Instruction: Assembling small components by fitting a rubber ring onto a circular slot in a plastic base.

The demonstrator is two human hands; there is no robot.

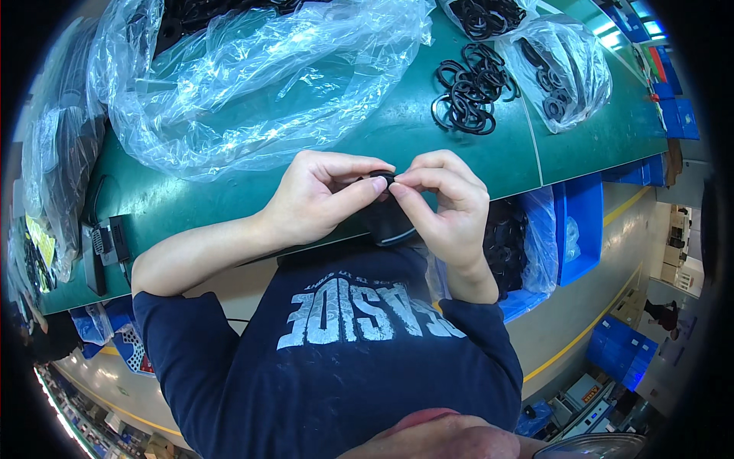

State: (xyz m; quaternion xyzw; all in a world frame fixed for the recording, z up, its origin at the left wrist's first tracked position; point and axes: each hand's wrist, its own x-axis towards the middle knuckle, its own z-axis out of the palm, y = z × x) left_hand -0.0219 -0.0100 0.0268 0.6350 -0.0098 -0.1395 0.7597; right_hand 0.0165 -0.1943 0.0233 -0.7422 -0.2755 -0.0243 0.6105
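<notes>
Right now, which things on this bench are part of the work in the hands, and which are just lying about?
In hand:
- left hand and right hand, both pinching a small black part
- loose black rings on the green bench, possibly the same stock

Lying about:
- big clear plastic bag
- bagged rings
- blue bin
- black adapter
</notes>
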